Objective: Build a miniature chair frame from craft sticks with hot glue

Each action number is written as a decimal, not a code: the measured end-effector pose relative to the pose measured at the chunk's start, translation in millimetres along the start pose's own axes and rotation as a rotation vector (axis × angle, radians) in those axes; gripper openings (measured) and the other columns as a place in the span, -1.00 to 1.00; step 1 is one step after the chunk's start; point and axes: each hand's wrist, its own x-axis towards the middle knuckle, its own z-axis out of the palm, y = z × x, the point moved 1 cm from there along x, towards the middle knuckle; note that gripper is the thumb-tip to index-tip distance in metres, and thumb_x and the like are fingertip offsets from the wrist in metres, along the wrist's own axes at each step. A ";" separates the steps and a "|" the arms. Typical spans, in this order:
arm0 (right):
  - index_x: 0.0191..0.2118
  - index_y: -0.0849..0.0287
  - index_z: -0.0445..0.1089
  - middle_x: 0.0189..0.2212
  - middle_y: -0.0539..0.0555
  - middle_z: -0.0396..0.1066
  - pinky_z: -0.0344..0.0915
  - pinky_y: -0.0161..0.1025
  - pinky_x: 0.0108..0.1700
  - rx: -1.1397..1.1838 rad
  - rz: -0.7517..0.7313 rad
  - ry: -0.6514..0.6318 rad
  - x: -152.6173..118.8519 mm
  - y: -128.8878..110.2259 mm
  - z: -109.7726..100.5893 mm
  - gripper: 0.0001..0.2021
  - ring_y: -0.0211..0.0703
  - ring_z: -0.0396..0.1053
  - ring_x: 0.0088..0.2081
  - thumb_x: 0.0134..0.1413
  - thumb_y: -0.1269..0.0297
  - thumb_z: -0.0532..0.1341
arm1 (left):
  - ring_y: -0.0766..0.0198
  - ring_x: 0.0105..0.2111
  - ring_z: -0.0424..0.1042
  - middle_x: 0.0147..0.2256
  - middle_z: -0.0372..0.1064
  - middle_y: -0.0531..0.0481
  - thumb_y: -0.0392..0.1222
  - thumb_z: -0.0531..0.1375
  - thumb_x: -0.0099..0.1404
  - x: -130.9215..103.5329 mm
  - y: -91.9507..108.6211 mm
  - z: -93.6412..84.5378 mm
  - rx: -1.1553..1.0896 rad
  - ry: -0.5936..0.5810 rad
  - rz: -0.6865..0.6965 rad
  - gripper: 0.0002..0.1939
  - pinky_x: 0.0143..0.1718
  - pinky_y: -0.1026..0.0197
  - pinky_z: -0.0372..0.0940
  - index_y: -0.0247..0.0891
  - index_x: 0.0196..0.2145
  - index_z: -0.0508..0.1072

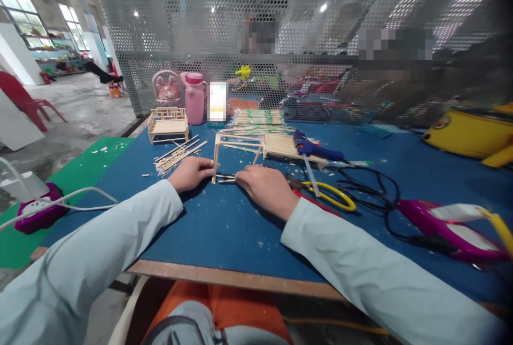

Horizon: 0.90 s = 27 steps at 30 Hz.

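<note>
Between my hands an open frame of thin wooden sticks [217,148] stands on the blue table. My left hand [192,173] pinches the frame's left upright near its foot. The fingers of my right hand [262,185] close on the right end of the low sticks [226,178]. Beyond my left hand lies a loose pile of sticks [178,155]. Behind it stands a small wooden bench model [168,125]. A flat stick panel [280,146] lies behind my right hand, with a blue glue gun [320,149] resting at its right end.
Yellow-handled pliers [336,195] and black cables lie right of my right hand. Farther right are a purple power strip [452,230] and a yellow pouch [465,134]. A pink bottle [194,100], a phone-like bright screen [217,101] and bagged sticks [258,117] stand or lie near the mesh screen.
</note>
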 end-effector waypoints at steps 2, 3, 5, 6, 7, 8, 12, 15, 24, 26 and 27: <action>-0.32 0.13 0.41 -0.38 0.08 0.42 0.02 -0.31 -0.42 0.002 -0.005 0.029 2.7 0.8 6.4 -0.72 -0.20 0.34 -0.35 0.19 0.28 -0.04 | 0.24 -0.25 0.41 -0.28 0.49 0.03 -0.15 0.10 0.15 0.0 -0.3 0.4 0.001 0.000 0.003 -0.74 -0.12 0.25 0.21 -0.27 -0.27 0.51; -0.31 0.12 0.42 -0.37 0.08 0.42 0.02 -0.32 -0.43 0.011 -0.004 0.036 2.9 0.9 8.5 -0.72 -0.21 0.34 -0.36 0.19 0.27 -0.04 | 0.24 -0.25 0.41 -0.27 0.49 0.03 -0.14 0.10 0.15 0.0 -0.3 0.6 0.001 0.002 0.002 -0.74 -0.12 0.25 0.21 -0.27 -0.27 0.51; -0.30 0.12 0.42 -0.36 0.07 0.42 0.03 -0.32 -0.43 0.038 0.000 0.049 2.6 0.6 11.2 -0.71 -0.22 0.34 -0.36 0.20 0.27 -0.05 | 0.23 -0.23 0.41 -0.24 0.49 0.02 -0.14 0.10 0.15 0.0 -0.2 0.9 0.000 0.007 0.005 -0.73 -0.11 0.25 0.22 -0.26 -0.25 0.51; -0.30 0.12 0.43 -0.35 0.07 0.42 0.04 -0.32 -0.42 0.054 0.001 0.056 2.4 0.3 12.0 -0.71 -0.23 0.34 -0.35 0.19 0.27 -0.05 | 0.22 -0.22 0.41 -0.24 0.49 0.02 -0.14 0.09 0.15 0.1 -0.1 1.0 -0.001 0.008 0.009 -0.72 -0.11 0.25 0.22 -0.26 -0.24 0.51; -0.31 0.13 0.43 -0.35 0.07 0.42 0.06 -0.32 -0.40 0.072 0.003 0.063 2.3 0.1 12.7 -0.71 -0.23 0.35 -0.34 0.19 0.28 -0.04 | 0.23 -0.22 0.41 -0.24 0.49 0.03 -0.14 0.09 0.16 0.1 -0.1 1.1 -0.001 0.008 0.013 -0.72 -0.12 0.25 0.22 -0.26 -0.24 0.51; -0.32 0.14 0.43 -0.35 0.07 0.42 0.07 -0.33 -0.38 0.089 0.007 0.070 2.4 0.2 13.3 -0.71 -0.23 0.35 -0.33 0.19 0.29 -0.04 | 0.23 -0.22 0.42 -0.24 0.49 0.03 -0.14 0.09 0.16 0.2 -0.2 1.2 -0.001 0.007 0.016 -0.72 -0.12 0.25 0.22 -0.25 -0.25 0.51; -0.32 0.16 0.44 -0.36 0.08 0.43 0.11 -0.33 -0.31 0.143 0.016 0.083 3.3 1.3 16.1 -0.73 -0.22 0.36 -0.31 0.18 0.31 -0.02 | 0.24 -0.25 0.42 -0.28 0.50 0.05 -0.13 0.09 0.16 0.6 -1.6 1.7 0.007 0.005 0.017 -0.73 -0.14 0.26 0.22 -0.25 -0.26 0.51; -0.33 0.17 0.44 -0.36 0.09 0.43 0.12 -0.33 -0.29 0.165 0.020 0.083 3.4 1.3 17.2 -0.74 -0.21 0.36 -0.30 0.17 0.30 0.00 | 0.24 -0.23 0.42 -0.25 0.49 0.04 -0.12 0.08 0.17 0.7 -2.5 2.1 0.006 0.010 0.020 -0.71 -0.13 0.26 0.22 -0.26 -0.24 0.50; -0.36 0.18 0.46 -0.36 0.09 0.42 0.13 -0.32 -0.29 0.181 0.043 0.099 2.1 0.0 17.7 -0.73 -0.21 0.35 -0.31 0.16 0.27 0.03 | 0.23 -0.24 0.42 -0.25 0.49 0.04 -0.12 0.08 0.17 0.4 -2.8 2.0 0.017 0.008 0.019 -0.72 -0.11 0.24 0.22 -0.24 -0.24 0.51; -0.36 0.18 0.46 -0.37 0.10 0.42 0.13 -0.31 -0.29 0.178 0.039 0.088 2.2 0.2 18.2 -0.73 -0.21 0.35 -0.32 0.16 0.27 0.02 | 0.23 -0.22 0.42 -0.24 0.49 0.03 -0.12 0.08 0.17 0.3 -2.0 1.7 0.012 0.012 0.020 -0.72 -0.10 0.24 0.22 -0.24 -0.24 0.51; -0.36 0.18 0.46 -0.37 0.10 0.42 0.14 -0.31 -0.29 0.180 0.037 0.084 2.2 0.3 18.3 -0.73 -0.20 0.35 -0.33 0.16 0.28 0.02 | 0.23 -0.22 0.42 -0.23 0.49 0.03 -0.12 0.09 0.17 0.2 -1.4 1.7 0.009 0.012 0.019 -0.72 -0.10 0.24 0.22 -0.24 -0.24 0.51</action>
